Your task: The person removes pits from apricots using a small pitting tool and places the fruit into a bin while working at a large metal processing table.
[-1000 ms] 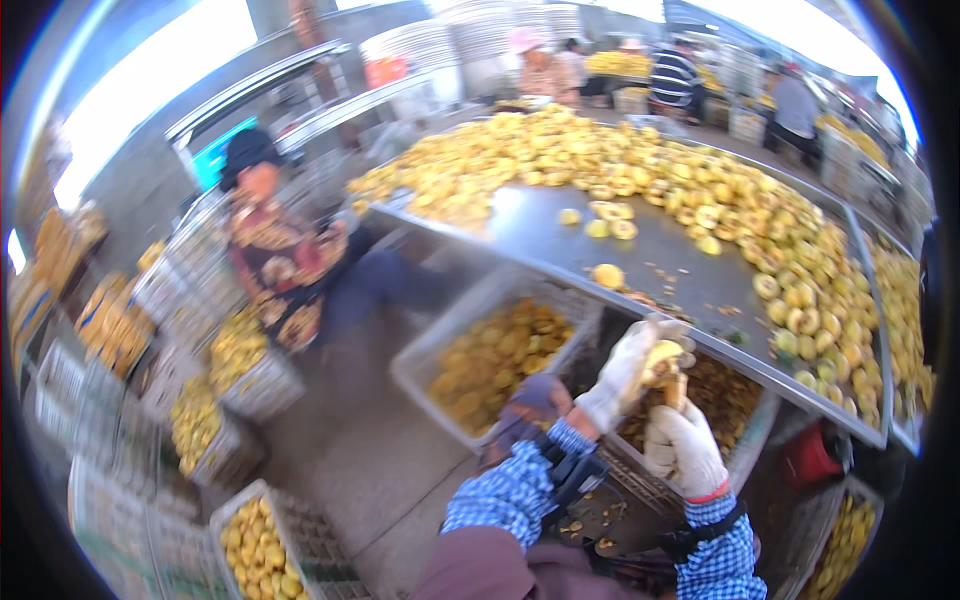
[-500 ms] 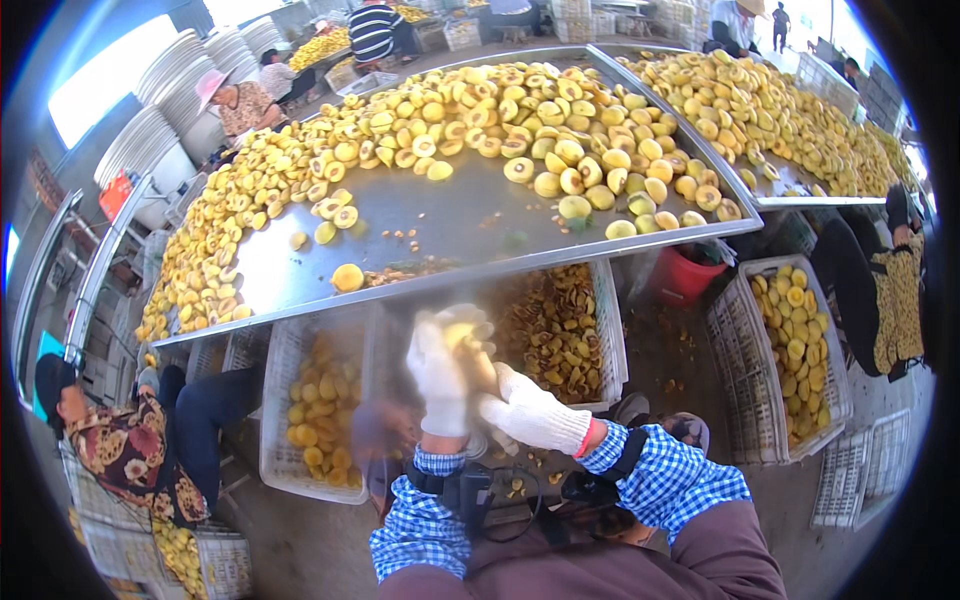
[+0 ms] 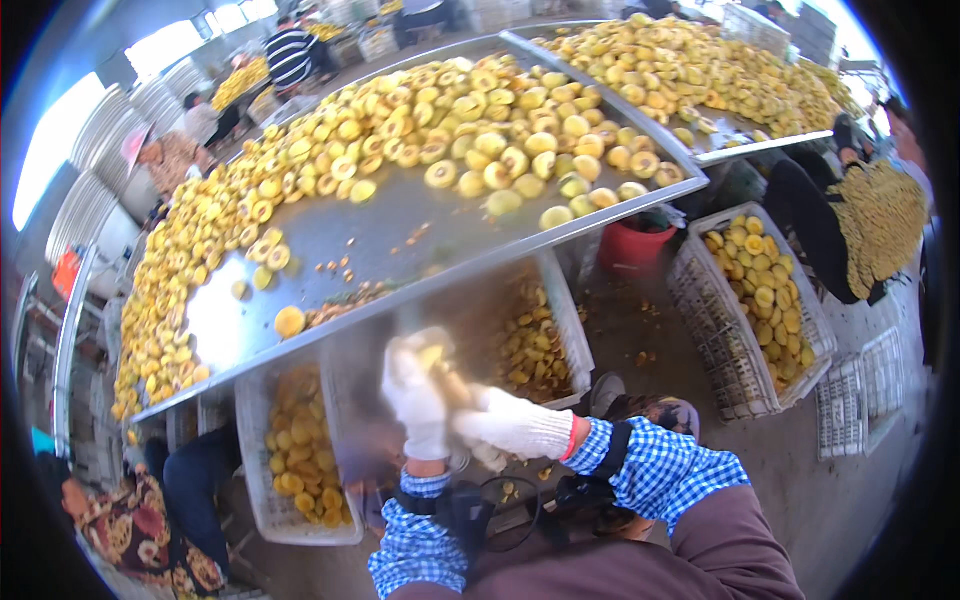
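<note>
My left hand [image 3: 410,390], in a white knit glove, is closed around a yellow peach [image 3: 431,357], blurred by motion. Against it presses my right hand [image 3: 515,420], gloved too, its fingers curled in. A brownish, blurred thing [image 3: 455,388] shows between the two hands; I cannot make out what it is. Both hands are held in front of the metal table's near edge. On that table [image 3: 370,240] lies a large heap of yellow peach halves [image 3: 420,115], many with dark pit hollows facing up. Small brown bits [image 3: 345,300] lie by the near edge.
Below the table stand a white crate of yellow fruit [image 3: 302,450], another crate holding peelings or cut pieces [image 3: 530,345] and a red bucket [image 3: 635,245]. A fuller crate [image 3: 755,300] is at the right. A co-worker [image 3: 140,510] sits at the left, others farther back.
The view has turned, so the table and crates sit farther left and more slanted. My hands stay together around the peach, slightly lower and to the left in the picture.
</note>
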`<control>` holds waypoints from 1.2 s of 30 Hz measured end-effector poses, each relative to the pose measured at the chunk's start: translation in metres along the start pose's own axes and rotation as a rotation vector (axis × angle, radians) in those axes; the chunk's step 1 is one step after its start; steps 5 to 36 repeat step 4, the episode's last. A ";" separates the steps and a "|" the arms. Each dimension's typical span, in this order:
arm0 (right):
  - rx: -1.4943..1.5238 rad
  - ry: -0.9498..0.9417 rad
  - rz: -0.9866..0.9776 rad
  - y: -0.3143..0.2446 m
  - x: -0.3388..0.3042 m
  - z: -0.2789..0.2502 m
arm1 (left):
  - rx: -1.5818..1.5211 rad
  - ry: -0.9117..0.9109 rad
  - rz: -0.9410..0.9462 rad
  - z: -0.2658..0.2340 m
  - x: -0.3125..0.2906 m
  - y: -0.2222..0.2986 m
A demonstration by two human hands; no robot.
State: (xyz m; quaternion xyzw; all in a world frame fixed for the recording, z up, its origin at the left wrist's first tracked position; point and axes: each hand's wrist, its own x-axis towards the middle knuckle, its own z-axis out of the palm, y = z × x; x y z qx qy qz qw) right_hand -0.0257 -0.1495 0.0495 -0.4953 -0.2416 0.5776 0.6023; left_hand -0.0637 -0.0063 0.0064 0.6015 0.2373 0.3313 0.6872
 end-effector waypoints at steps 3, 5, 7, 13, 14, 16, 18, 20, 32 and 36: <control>0.092 -0.020 -0.005 0.019 0.007 -0.010 | -0.219 -0.141 -0.304 0.000 0.014 -0.001; 0.104 -0.017 0.022 0.014 0.003 -0.010 | -0.184 -0.176 -0.336 0.002 0.015 0.003; 0.104 -0.017 0.022 0.014 0.003 -0.010 | -0.184 -0.176 -0.336 0.002 0.015 0.003; 0.104 -0.017 0.022 0.014 0.003 -0.010 | -0.184 -0.176 -0.336 0.002 0.015 0.003; 0.104 -0.017 0.022 0.014 0.003 -0.010 | -0.184 -0.176 -0.336 0.002 0.015 0.003; 0.104 -0.017 0.022 0.014 0.003 -0.010 | -0.184 -0.176 -0.336 0.002 0.015 0.003; 0.104 -0.017 0.022 0.014 0.003 -0.010 | -0.184 -0.176 -0.336 0.002 0.015 0.003; 0.104 -0.017 0.022 0.014 0.003 -0.010 | -0.184 -0.176 -0.336 0.002 0.015 0.003; 0.104 -0.017 0.022 0.014 0.003 -0.010 | -0.184 -0.176 -0.336 0.002 0.015 0.003; 0.104 -0.017 0.022 0.014 0.003 -0.010 | -0.184 -0.176 -0.336 0.002 0.015 0.003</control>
